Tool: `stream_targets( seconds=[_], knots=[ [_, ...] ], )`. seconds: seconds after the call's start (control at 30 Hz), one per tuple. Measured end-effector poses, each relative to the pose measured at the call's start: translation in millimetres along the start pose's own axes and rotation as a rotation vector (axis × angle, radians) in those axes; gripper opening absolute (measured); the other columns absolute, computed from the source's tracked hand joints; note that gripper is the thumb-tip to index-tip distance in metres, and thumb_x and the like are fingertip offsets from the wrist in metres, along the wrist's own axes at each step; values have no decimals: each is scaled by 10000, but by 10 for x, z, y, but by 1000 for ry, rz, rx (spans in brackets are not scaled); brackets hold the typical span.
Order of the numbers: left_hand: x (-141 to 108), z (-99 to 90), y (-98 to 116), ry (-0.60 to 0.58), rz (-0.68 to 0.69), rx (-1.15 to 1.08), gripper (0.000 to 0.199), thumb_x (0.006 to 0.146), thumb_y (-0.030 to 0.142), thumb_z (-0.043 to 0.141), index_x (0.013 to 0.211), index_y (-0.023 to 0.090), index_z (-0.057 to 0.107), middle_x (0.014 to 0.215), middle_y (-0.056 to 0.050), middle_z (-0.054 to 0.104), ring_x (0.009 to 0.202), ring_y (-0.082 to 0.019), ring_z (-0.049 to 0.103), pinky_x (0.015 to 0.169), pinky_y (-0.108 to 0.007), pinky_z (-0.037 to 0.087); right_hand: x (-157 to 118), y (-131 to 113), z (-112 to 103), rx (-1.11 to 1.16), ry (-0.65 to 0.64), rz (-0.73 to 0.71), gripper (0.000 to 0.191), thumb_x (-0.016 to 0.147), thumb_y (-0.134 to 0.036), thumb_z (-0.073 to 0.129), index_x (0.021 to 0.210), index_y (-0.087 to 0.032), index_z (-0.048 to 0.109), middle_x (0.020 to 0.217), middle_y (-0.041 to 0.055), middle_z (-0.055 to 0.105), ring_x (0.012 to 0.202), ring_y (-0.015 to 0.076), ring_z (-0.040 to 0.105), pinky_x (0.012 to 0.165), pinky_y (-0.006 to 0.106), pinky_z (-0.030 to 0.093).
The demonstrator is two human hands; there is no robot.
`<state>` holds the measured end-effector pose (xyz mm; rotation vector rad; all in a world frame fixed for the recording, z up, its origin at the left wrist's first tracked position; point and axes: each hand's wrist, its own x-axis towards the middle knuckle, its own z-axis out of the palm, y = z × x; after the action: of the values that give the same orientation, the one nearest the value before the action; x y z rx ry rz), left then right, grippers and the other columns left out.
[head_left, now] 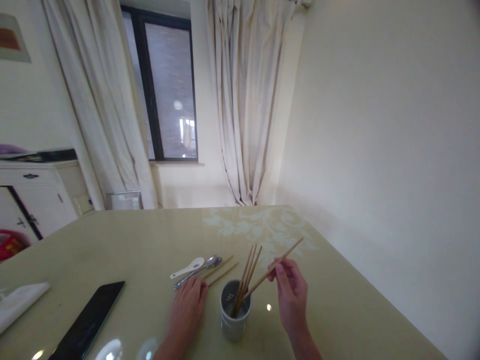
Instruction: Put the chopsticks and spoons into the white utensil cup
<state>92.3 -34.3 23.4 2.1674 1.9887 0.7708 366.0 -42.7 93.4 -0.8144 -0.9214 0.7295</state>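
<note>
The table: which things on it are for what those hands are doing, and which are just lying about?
Probably for the job:
cup
chopsticks, including one in the right hand
white spoon and metal spoons, by the left hand

Seemingly just lying about:
black tablet
white thing at the left edge

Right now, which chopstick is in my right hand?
The chopstick slanting over the cup, upper end farthest right; the chopsticks inside stand steeper.

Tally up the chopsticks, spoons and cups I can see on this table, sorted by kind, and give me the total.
Chopsticks: 6 (3 standing in the cup, 1 in the right hand, 2 lying by the left hand)
Metal spoons: 2
White spoons: 1
Cups: 1
Total: 10
</note>
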Motion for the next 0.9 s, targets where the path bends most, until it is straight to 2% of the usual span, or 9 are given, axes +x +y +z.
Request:
stream_targets(
  seconds=[0.07,0.13,0.23,0.37,0.5,0.6,0.73,0.83,0.9],
  knots=[
    [-4,7,42,-4,-2,-59,274,1010,299,452,967,243,717,1055,-91,778,1066,-281,719,990,-435,553,-64,26,76,-69,-144,53,432,943,-620,749,887,-192,768,759,58,722,662,193,639,654,323,556],
    [-12,25,85,-19,-32,-128,279,1012,302,430,976,249,701,1056,-86,781,1044,-269,731,954,-414,564,-98,81,126,-75,-207,112,521,967,-680,680,823,-187,766,718,62,710,637,193,627,629,318,539],
    [-33,53,164,-32,-71,-298,300,1022,364,408,998,251,685,1057,-86,788,990,-265,748,902,-405,582,-119,226,167,-52,-172,192,609,918,-769,671,777,-182,752,674,46,675,588,176,587,567,293,492],
    [-64,49,301,-62,-24,-592,321,1012,425,449,1052,243,711,1090,-95,795,1011,-270,750,934,-416,599,-178,452,222,-105,-169,314,656,810,-844,717,714,-195,694,580,-8,596,511,148,512,509,263,428],
    [-89,-1,409,-105,82,-748,292,1000,385,516,1089,233,749,1134,-102,795,1055,-264,744,967,-386,599,-263,588,279,-80,-264,369,536,736,-723,848,786,-202,735,699,19,713,629,197,639,618,294,520],
    [-104,-33,444,-110,123,-780,283,1005,370,535,1074,230,771,1119,-105,798,1034,-261,744,962,-370,600,-296,641,285,-91,-245,377,481,713,-661,879,775,-200,756,745,43,753,707,242,696,693,339,569],
    [-113,-29,464,-110,159,-779,321,1033,378,511,1090,227,788,1086,-111,800,1016,-264,746,933,-368,611,-298,662,289,-124,-214,351,495,691,-667,887,796,-201,757,748,41,748,717,249,695,696,346,567],
    [-89,31,410,-101,193,-719,326,1039,376,508,1123,234,790,1122,-115,805,1047,-265,748,954,-376,612,-244,596,291,-132,-229,302,511,772,-711,818,831,-208,747,773,42,744,714,238,679,689,338,550],
    [-52,81,305,-31,159,-606,350,1045,367,471,1141,245,785,1155,-110,808,1095,-270,746,998,-402,604,-159,512,253,-177,-189,244,523,839,-732,754,841,-210,739,774,41,734,697,220,653,669,324,533]
  ],
)
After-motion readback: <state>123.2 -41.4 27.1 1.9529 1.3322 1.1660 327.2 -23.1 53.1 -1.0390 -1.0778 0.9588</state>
